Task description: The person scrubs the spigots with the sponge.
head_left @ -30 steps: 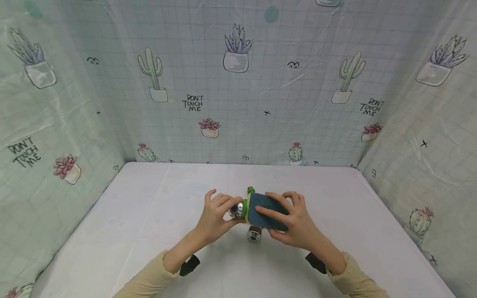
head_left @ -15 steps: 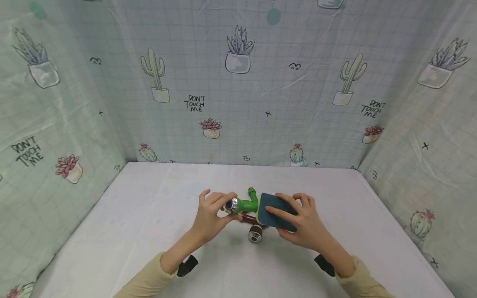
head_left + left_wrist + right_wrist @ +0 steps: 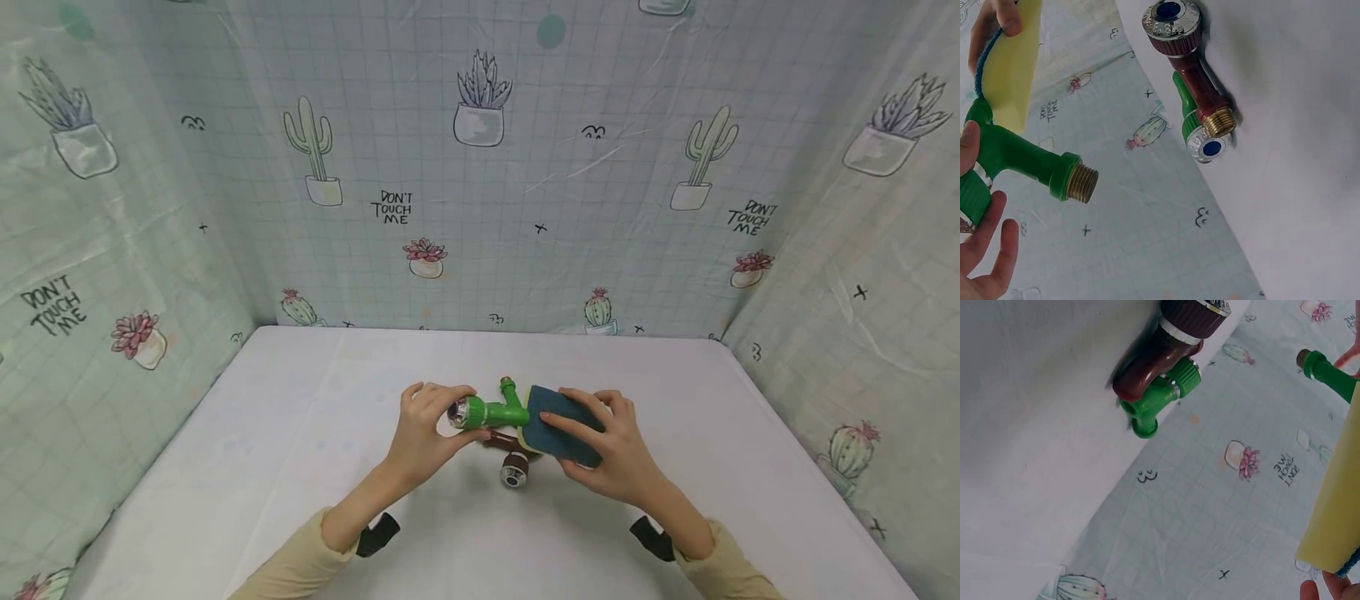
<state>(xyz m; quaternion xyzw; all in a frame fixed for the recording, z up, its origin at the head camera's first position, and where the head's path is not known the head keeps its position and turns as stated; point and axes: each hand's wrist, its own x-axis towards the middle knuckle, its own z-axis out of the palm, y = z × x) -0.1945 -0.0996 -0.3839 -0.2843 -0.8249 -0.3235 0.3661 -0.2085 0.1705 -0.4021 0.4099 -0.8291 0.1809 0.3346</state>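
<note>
Grips one green tap (image 3: 498, 414) in left hand (image 3: 422, 427), one sponge (image 3: 562, 435) in right (image 3: 613, 440), above two more taps (image 3: 1200, 81), baring more green than earlier

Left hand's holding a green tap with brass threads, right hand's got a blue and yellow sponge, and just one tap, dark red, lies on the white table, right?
Not just one: the right wrist view shows a second green tap with a ribbed knob, partly behind the dark red tap.

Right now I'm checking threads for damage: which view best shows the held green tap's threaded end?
The left wrist view: the threaded end appears large, its brass grooves distinct. The head view shows it tiny; the right wrist view, small, grooves unclear.
</note>
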